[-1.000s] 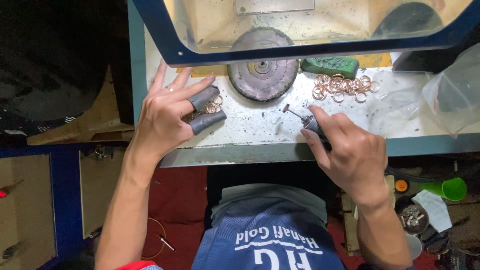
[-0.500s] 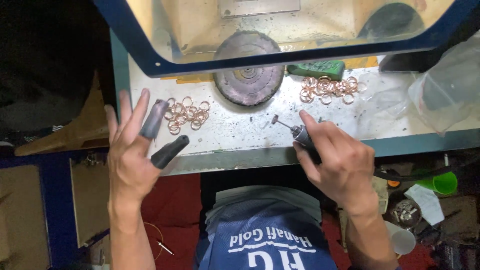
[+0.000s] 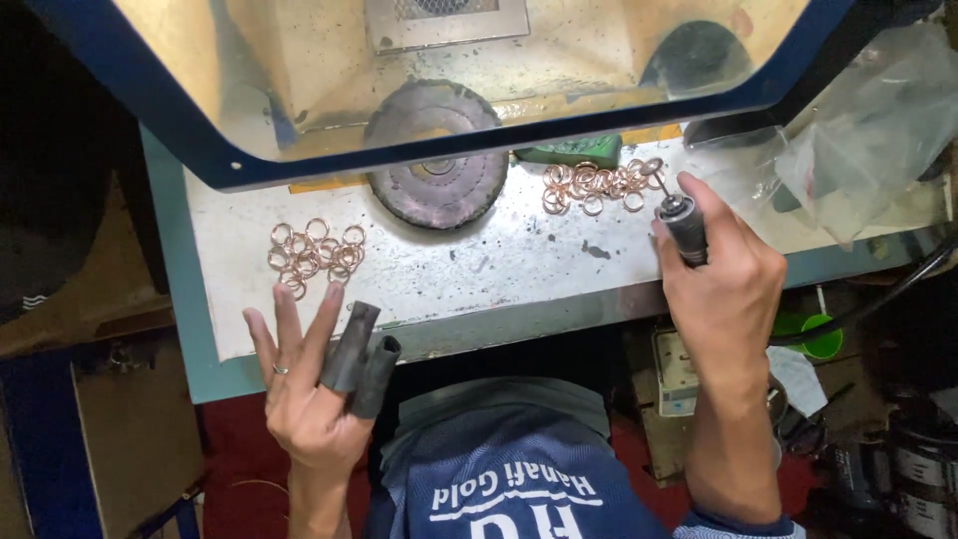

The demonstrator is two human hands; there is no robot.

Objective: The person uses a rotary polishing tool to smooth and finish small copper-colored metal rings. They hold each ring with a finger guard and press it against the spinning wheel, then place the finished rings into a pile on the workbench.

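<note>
My left hand [image 3: 311,384] hovers at the near edge of the metal bench top [image 3: 479,269], fingers spread, holding nothing; dark sleeves cover its thumb and forefinger. Just beyond it lies a pile of several copper-coloured rings [image 3: 314,255]. My right hand [image 3: 720,274] grips a dark rotary hand tool [image 3: 684,225], whose thin tip points into a second pile of rings [image 3: 597,182] at the back right. A round grey buffing wheel [image 3: 437,160] stands between the two piles, partly under the hood.
A blue-framed clear hood [image 3: 479,60] overhangs the back of the bench. A green block [image 3: 574,152] lies behind the right ring pile. A clear plastic bag [image 3: 858,130] sits far right. A green cup [image 3: 820,337] and clutter lie below the bench at right.
My left hand has drawn back off the left ring pile toward me, leaving the rings bare. My right hand has carried the tool right and away from me, up to the right ring pile.
</note>
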